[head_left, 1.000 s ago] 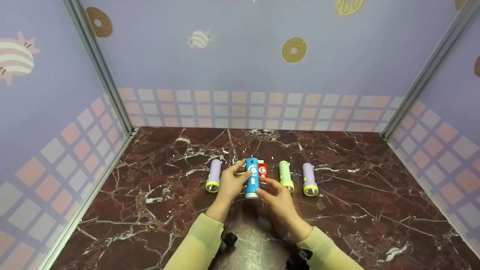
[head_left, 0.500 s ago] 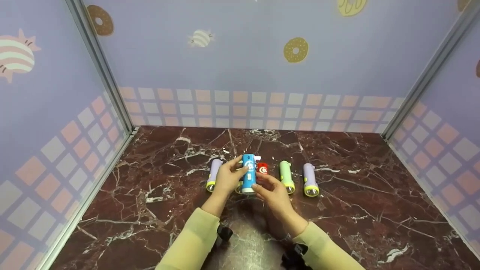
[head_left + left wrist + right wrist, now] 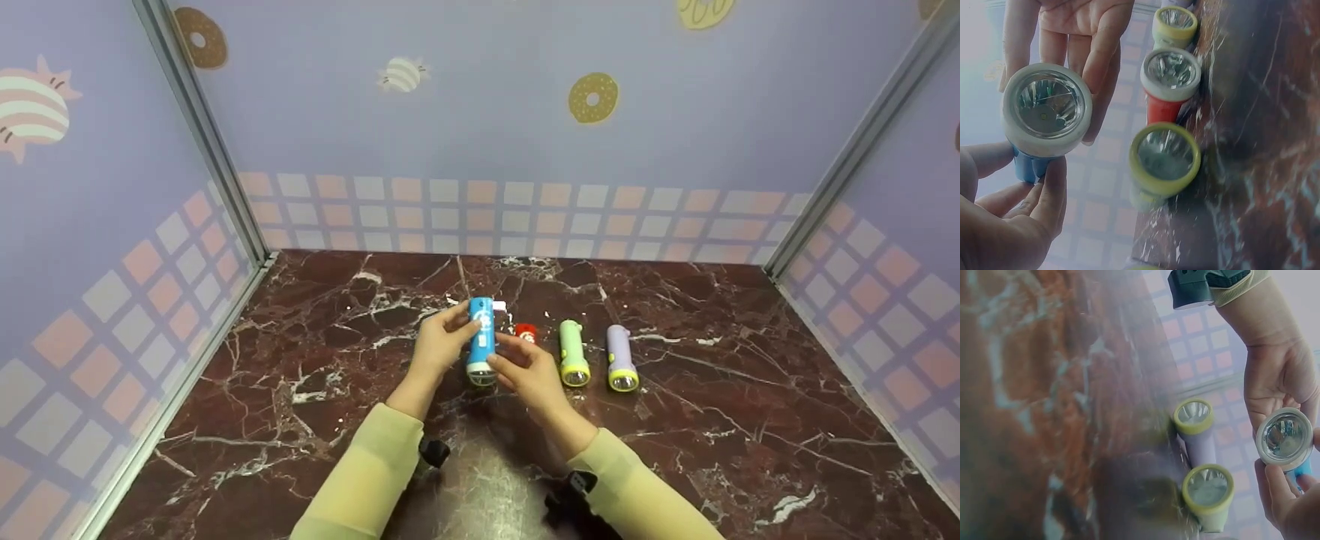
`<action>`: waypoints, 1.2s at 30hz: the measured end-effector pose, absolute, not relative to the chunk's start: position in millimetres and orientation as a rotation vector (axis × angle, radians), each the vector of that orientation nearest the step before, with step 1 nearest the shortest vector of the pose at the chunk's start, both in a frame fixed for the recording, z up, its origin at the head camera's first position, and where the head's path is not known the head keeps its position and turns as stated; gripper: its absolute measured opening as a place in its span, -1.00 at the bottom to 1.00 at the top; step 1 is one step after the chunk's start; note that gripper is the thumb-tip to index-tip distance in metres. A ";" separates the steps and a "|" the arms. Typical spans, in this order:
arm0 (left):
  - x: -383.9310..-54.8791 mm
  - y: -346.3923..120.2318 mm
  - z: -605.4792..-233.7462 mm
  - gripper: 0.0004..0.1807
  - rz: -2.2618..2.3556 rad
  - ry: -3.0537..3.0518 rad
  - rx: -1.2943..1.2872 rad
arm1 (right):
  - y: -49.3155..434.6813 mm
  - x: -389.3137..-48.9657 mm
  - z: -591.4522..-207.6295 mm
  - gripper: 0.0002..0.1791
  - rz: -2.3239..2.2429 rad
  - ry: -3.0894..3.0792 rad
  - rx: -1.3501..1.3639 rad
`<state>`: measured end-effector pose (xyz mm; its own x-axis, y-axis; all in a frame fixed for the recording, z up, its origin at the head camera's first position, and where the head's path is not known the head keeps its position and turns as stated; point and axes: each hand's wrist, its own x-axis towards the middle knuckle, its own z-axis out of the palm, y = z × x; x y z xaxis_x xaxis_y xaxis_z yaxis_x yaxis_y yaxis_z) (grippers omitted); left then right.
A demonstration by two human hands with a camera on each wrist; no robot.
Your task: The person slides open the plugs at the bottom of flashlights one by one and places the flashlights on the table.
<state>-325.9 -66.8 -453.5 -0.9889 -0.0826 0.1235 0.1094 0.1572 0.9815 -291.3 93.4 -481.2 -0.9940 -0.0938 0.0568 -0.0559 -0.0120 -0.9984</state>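
Both hands hold a blue flashlight (image 3: pixel 481 341) with a white rim, lifted off the table, its lens end facing the wearer. My left hand (image 3: pixel 436 346) grips the barrel from the left, thumb on its front. From the right, my right hand (image 3: pixel 531 375) pinches it near the white rim (image 3: pixel 1047 143). A short white tab (image 3: pixel 499 306) shows beside its far end. Just right of it, a red flashlight (image 3: pixel 526 332) lies mostly behind the right hand; its white-rimmed lens (image 3: pixel 1172 70) shows in the left wrist view.
A pale green flashlight (image 3: pixel 572 349) and a purple one (image 3: pixel 620 356), both yellow-rimmed, lie to the right on the dark red marble table (image 3: pixel 720 390). Another pale green one (image 3: pixel 1154 194) is in the left wrist view. Patterned panels (image 3: pixel 480 135) enclose the back and sides.
Both hands have moved left and slightly farther away with the blue flashlight, and its lens has come into view. The left purple flashlight has become hidden behind the left hand.
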 end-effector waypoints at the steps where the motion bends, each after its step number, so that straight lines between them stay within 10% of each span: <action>1: -326.6 -68.3 -452.6 -0.46 -1.966 -2.263 -0.028 | 91.9 -292.1 -479.9 -0.46 -2.212 2.181 -0.168; 36: -345.9 -138.9 -436.4 -0.46 -1.805 -2.418 0.209 | 10.5 -317.6 -465.7 -0.48 -2.170 2.151 -0.159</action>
<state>-345.9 -138.9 -436.4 -0.9837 -0.1795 0.0109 -0.0406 0.2808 0.9589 -317.6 10.5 -465.7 -0.9912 -0.1310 0.0161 -0.0149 -0.0100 -0.9998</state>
